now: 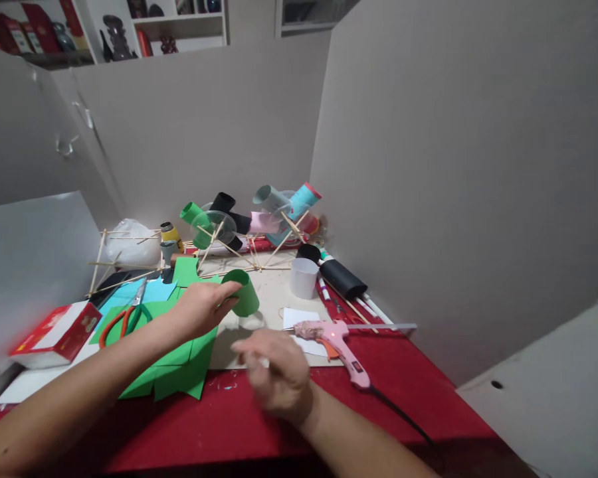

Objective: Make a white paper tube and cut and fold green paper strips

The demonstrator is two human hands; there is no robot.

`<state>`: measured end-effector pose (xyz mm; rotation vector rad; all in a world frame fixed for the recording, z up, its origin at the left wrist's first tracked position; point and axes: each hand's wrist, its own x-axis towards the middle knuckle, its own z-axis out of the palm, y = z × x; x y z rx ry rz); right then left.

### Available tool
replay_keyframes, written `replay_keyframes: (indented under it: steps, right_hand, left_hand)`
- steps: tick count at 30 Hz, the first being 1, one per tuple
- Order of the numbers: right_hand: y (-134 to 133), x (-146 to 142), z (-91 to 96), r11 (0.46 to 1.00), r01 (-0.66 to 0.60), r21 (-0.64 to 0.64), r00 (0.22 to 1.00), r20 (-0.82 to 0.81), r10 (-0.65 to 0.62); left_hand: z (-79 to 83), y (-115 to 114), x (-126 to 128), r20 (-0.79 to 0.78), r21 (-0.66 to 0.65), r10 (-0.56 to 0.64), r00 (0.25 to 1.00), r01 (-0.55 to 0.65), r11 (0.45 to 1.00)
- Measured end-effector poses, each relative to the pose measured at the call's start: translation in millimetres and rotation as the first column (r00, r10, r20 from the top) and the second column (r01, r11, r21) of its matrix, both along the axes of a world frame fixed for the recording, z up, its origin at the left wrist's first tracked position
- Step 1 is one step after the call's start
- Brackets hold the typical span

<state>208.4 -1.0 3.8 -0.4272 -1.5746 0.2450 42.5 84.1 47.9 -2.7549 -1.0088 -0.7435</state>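
My left hand [204,309] pinches the near rim of a green paper tube [246,298], which stands upright over a pale, clear disc [250,321] on the board. In front of the tube is my right hand [279,368], slightly blurred, with its fingers curled inward; what they hold, if anything, I cannot make out. Just right of it lies a pink glue gun [335,332], its small light lit, with a glue stick [381,326] poking out the back. Green paper sheets [182,372] spread beneath my left forearm.
Pliers [124,325] and scissors [138,302] lie on the paper. Behind stands a stick frame with wheels [216,227] carrying coloured tubes. A white cup-like tube [303,279] and black tube [343,277] are to the right. A red box [57,335] sits left; grey walls enclose the table [398,378].
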Motion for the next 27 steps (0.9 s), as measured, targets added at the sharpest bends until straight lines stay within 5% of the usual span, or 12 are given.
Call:
replay_keyframes:
  steps: [2, 8, 15, 27]
  right_hand:
    - [-5, -3, 2.9, 0.987, -0.048, 0.15, 0.994, 0.104, 0.032]
    - [-1, -5, 7.8, 0.993, -0.03, 0.114, 0.991, 0.131, 0.015]
    - [-2, -15, 0.6, 0.985, 0.038, 0.17, 0.978, 0.194, -0.071]
    - [-1, -15, 2.0, 0.985, 0.045, 0.164, 0.96, 0.266, -0.088]
  left_hand:
    - [10.6, 18, 24, -0.138, -0.007, 0.024, 0.99, -0.026, 1.0]
    - [17.6, 57, 83, -0.46, -0.005, 0.02, 0.888, -0.025, 1.0]
    - [16.3, 70, 110, -0.515, -0.031, -0.022, 0.857, 0.007, 1.0]
    - [19.1, 75, 119, -0.432, -0.14, -0.033, 0.901, -0.031, 0.99]
